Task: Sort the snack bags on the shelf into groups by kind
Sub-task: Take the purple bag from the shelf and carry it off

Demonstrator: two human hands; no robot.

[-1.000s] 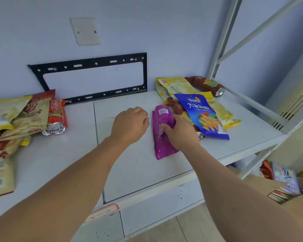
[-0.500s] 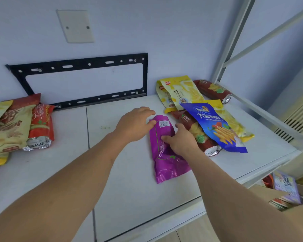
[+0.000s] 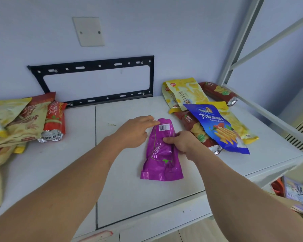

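A purple snack bag (image 3: 160, 159) lies lengthwise in the middle of the white shelf (image 3: 126, 191), barcode end away from me. My right hand (image 3: 181, 143) pinches its right edge near the middle. My left hand (image 3: 135, 131) reaches in from the left, its straight fingertips touching the bag's top left corner. To the right lies a pile: a blue bag (image 3: 215, 126) on top of brown-red crisp bags (image 3: 192, 124) and yellow bags (image 3: 184, 95). At the far left sit tan and yellow bags (image 3: 19, 119) and a red bag (image 3: 54, 119).
A black metal bracket (image 3: 94, 81) is fixed to the wall behind the shelf. A white shelf post (image 3: 238, 44) and rail run along the right side. Below right, more packets (image 3: 297, 194) lie in a cardboard box.
The camera has shifted and the view has moved closer. My left hand has gone from hovering beside the purple bag to touching its top corner. My right hand stays on the bag.
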